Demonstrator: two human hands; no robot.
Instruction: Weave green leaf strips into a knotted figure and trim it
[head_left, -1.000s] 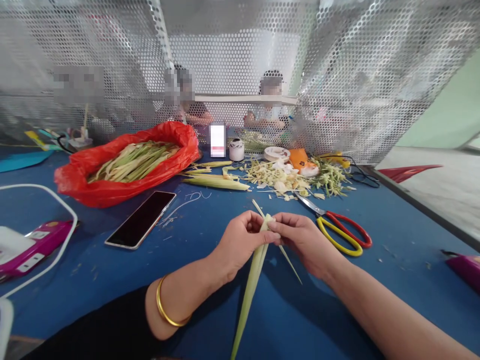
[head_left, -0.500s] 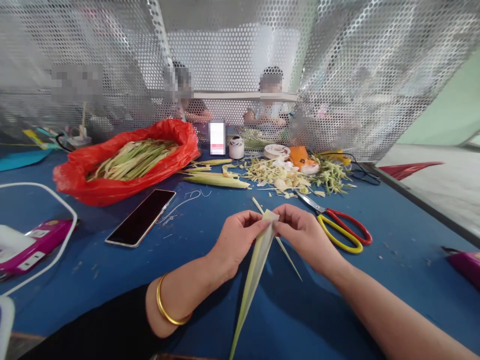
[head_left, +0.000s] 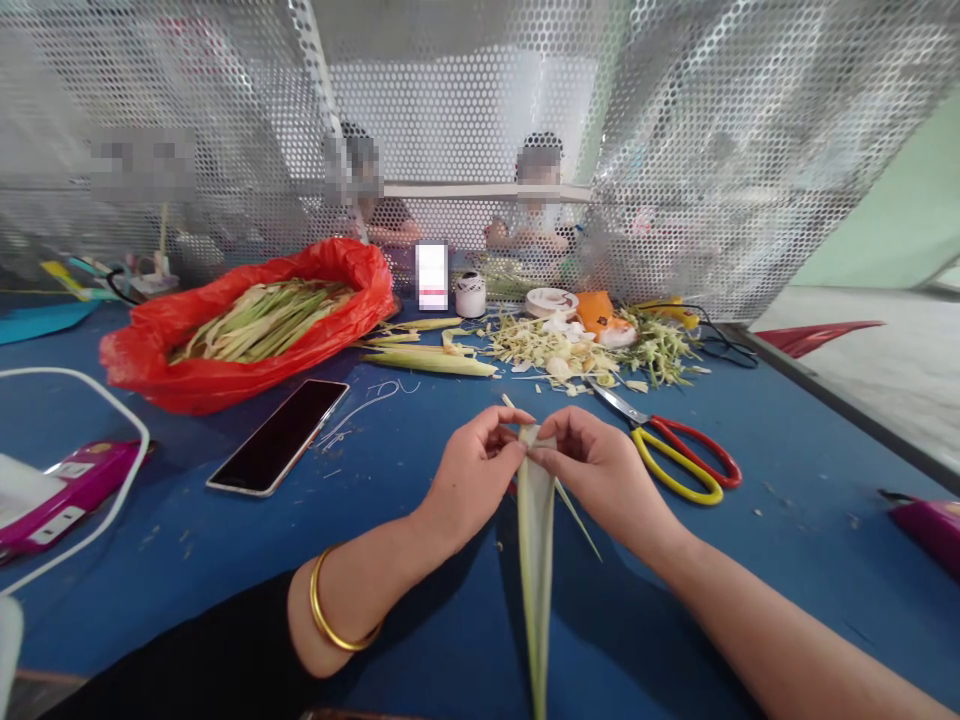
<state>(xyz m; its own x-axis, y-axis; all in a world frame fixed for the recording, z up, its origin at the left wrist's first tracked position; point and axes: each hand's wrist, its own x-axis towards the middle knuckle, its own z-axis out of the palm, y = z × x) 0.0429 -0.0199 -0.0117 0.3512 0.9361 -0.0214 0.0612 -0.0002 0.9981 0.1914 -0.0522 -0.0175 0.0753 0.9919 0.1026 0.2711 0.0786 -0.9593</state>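
Observation:
My left hand [head_left: 474, 470] and my right hand [head_left: 600, 470] meet over the blue table [head_left: 420, 620], each pinching one side of the wide top end of a long pale green leaf strip [head_left: 535, 560]. The strip hangs down toward me, tapering to a point near the frame's bottom edge. A thin sliver [head_left: 577, 515] pokes out below my right hand. A gold bangle [head_left: 324, 620] circles my left wrist.
Red-and-yellow scissors [head_left: 671, 455] lie just right of my hands. A dark phone [head_left: 279, 436] lies left. A red bag [head_left: 187, 375] full of leaf strips, loose leaves [head_left: 431, 360], trimmings [head_left: 570, 350] and tape rolls sit farther back. People sit behind the perforated metal screen [head_left: 675, 150].
The strip's lower end has swung from pointing down-left to hanging almost straight toward me, and its top has been spread wider between my fingers. My hands shifted slightly up.

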